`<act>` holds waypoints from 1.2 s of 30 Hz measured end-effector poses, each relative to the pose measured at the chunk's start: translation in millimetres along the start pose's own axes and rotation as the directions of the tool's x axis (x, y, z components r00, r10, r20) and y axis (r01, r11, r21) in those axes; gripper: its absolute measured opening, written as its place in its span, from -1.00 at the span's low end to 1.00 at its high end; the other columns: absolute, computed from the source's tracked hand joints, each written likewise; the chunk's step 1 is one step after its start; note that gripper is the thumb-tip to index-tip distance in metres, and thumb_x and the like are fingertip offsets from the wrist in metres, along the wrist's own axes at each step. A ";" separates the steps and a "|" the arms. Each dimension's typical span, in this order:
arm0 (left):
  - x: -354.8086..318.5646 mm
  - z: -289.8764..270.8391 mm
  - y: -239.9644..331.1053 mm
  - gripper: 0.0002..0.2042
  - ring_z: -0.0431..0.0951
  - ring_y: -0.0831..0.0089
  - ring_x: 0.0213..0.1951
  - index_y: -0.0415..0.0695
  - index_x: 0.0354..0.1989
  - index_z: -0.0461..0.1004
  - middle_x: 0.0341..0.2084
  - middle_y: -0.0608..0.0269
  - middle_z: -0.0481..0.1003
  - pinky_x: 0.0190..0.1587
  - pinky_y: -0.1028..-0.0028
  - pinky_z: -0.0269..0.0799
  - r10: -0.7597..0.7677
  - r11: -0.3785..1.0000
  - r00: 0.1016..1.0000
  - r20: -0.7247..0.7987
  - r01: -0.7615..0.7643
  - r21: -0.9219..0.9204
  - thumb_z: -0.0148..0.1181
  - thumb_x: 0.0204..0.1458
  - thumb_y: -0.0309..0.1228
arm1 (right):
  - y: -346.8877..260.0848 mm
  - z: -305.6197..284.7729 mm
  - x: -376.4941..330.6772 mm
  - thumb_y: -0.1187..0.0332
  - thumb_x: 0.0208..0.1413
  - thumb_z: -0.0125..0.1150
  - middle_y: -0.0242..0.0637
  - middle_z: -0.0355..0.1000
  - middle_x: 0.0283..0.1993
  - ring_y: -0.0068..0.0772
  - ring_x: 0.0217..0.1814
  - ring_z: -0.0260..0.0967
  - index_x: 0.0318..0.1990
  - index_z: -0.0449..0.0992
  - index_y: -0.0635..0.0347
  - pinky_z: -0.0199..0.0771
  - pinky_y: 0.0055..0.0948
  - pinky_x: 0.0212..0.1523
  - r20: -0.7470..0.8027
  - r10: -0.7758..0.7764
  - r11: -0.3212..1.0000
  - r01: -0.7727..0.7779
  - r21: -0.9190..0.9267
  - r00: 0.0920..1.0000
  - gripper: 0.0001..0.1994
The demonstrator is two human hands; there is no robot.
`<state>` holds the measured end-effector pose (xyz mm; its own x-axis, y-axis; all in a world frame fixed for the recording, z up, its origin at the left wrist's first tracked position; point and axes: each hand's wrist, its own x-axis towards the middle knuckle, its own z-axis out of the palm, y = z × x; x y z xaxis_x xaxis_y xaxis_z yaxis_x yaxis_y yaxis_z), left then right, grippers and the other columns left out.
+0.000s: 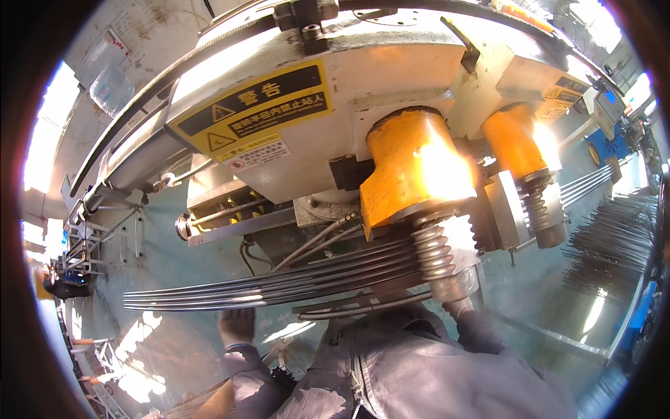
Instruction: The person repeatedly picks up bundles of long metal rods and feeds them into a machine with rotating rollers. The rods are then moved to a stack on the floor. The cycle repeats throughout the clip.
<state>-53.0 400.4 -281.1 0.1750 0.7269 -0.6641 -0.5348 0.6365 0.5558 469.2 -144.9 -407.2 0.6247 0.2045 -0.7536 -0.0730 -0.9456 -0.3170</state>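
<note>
A bundle of several long, thin metal rods lies side by side across the front of a large machine. Its right end runs in by a grooved steel die under an orange housing. Just below the rods, toward their left end, is my left hand, which looks dark and gloved. Its fingers are blurred against the rods' lower edge, so a grip cannot be made out. Beside the foot of the grooved die is my right hand; the die and its shadow hide its fingers.
A second orange housing with a grooved die stands farther right. Many loose rods are piled at the far right. A ribbed flexible hose runs close to my body. Metal frames stand on the green floor at left.
</note>
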 end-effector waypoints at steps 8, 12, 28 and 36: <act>-84.9 92.4 -115.3 -0.80 0.74 0.07 0.16 -0.15 0.11 0.62 0.05 0.12 0.76 0.19 0.19 0.68 0.119 0.316 0.846 0.521 -0.529 0.788 0.32 0.38 -0.42 | -7.7 -39.7 58.6 0.04 0.34 0.26 -0.04 0.77 -0.20 -0.06 -0.08 0.74 -0.13 0.82 0.27 0.62 -0.17 0.08 -0.129 -0.214 0.870 0.249 0.425 0.968 -0.58; -90.7 85.9 -104.5 -0.86 0.72 0.03 0.12 -0.15 -0.04 0.67 -0.04 0.13 0.74 0.08 0.20 0.70 0.088 -0.562 0.760 0.644 -0.496 0.662 0.34 0.33 -0.39 | -12.3 -35.9 1.1 0.04 0.33 0.30 -0.01 0.79 -0.15 -0.04 0.01 0.76 -0.11 0.84 0.23 0.65 -0.16 0.14 -0.164 -0.140 0.931 0.187 0.315 0.976 -0.59; -99.2 78.9 -110.7 -0.88 0.64 0.23 -0.09 0.06 -0.36 0.59 -0.24 0.29 0.58 0.01 0.15 0.57 -0.333 -0.922 0.231 0.914 -0.284 -0.264 0.27 0.25 -0.32 | -26.6 -85.3 -180.5 0.06 0.38 0.37 0.03 0.80 0.00 0.04 0.12 0.75 0.12 0.79 0.28 0.65 -0.14 0.20 -0.387 -0.126 0.901 0.269 0.341 0.913 -0.56; -125.2 138.5 -26.1 -0.80 0.64 0.23 0.02 -0.02 -0.11 0.58 -0.05 0.23 0.60 0.18 0.16 0.52 0.589 0.269 0.673 0.448 -0.686 0.676 0.26 0.34 -0.17 | -138.7 -144.8 -213.6 0.15 0.44 0.42 -0.03 0.78 0.13 -0.14 0.17 0.75 0.29 0.70 0.22 0.67 -0.24 0.24 -0.581 -0.387 0.562 0.683 0.467 0.716 -0.57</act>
<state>53.5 328.5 -143.3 0.1736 0.9792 0.1046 0.2952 -0.1531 0.9431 458.5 -94.1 -118.9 0.9274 0.3650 -0.0824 0.0223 -0.2736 -0.9616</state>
